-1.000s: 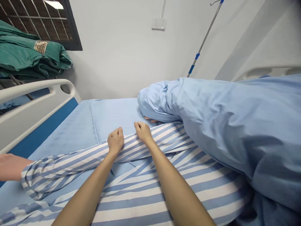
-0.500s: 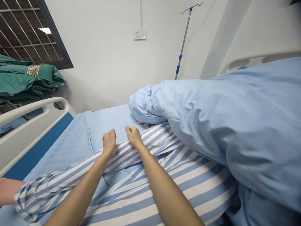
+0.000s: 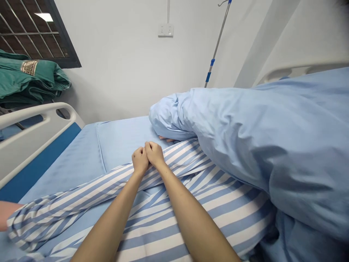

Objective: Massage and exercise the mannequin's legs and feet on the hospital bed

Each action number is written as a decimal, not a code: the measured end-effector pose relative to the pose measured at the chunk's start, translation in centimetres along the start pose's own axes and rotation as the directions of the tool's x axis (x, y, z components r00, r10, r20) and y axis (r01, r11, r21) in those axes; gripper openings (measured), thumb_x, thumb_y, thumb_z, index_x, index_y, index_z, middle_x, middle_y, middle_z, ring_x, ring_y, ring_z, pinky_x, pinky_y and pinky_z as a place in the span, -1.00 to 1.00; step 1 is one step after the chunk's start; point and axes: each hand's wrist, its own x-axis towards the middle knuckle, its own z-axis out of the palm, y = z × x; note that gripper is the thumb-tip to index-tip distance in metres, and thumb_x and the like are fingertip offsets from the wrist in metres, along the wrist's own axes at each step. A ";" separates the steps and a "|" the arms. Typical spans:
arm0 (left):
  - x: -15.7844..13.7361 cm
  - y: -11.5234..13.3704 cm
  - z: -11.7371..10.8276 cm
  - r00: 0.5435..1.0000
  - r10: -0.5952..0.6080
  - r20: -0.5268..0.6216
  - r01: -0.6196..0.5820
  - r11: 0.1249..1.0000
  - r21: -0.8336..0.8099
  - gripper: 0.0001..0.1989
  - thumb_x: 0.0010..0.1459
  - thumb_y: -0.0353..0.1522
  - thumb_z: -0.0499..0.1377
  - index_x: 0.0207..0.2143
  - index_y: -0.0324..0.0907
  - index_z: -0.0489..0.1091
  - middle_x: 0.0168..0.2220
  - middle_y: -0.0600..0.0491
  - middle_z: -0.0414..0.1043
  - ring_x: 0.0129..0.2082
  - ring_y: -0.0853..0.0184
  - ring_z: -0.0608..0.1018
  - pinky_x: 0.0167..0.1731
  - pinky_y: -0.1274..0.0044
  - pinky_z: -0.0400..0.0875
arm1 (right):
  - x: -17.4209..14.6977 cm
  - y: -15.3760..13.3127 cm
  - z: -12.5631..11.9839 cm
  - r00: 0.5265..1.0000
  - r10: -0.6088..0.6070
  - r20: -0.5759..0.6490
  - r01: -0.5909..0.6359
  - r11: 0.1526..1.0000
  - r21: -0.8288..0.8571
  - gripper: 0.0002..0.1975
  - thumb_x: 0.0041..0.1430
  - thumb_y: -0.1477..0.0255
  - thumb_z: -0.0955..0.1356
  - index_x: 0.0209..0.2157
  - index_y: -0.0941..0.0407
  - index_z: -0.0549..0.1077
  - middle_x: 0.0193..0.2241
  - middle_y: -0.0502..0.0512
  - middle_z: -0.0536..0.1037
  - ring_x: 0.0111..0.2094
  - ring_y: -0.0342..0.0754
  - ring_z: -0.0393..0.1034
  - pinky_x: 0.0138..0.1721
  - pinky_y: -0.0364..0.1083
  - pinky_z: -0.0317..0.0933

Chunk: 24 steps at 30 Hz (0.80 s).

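My left hand (image 3: 140, 159) is curled into a fist over the blue-and-white striped trouser leg (image 3: 103, 187). Beside it, touching or nearly so, my right hand (image 3: 154, 153) is also a fist above the same leg. No cloth shows pulled up between the fingers of either hand; the palm sides are hidden. The striped leg belongs to a person lying on the bed, whose bare foot or ankle (image 3: 8, 214) shows at the left edge. A light blue quilt (image 3: 234, 131) covers the body to the right, and fingertips (image 3: 167, 139) peek out under its edge.
The bed (image 3: 122, 134) has a light blue sheet and a white-and-blue end board (image 3: 40, 125) at left. Folded green cloth (image 3: 40, 78) lies beyond it, under a barred window (image 3: 29, 29). An IV pole (image 3: 218, 45) and a wall socket (image 3: 165, 30) are at the back.
My left hand has moved right, closing the gap to my right hand. The right hand stays in about the same place. The view has tilted slightly down.
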 end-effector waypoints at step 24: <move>-0.1 0.5 0.0 1.000 0.009 0.009 -0.010 0.992 0.127 -0.68 0.04 -0.31 -0.06 -0.73 -0.16 -0.01 -0.72 0.18 0.01 -0.62 0.46 0.13 -0.55 0.57 -0.02 | 1.2 1.3 -2.6 0.996 -0.054 0.074 0.068 0.977 -0.204 -0.62 0.16 0.30 0.14 -0.69 0.12 0.23 -0.71 -0.06 0.25 -0.60 -0.19 0.03 -0.51 -0.15 -0.18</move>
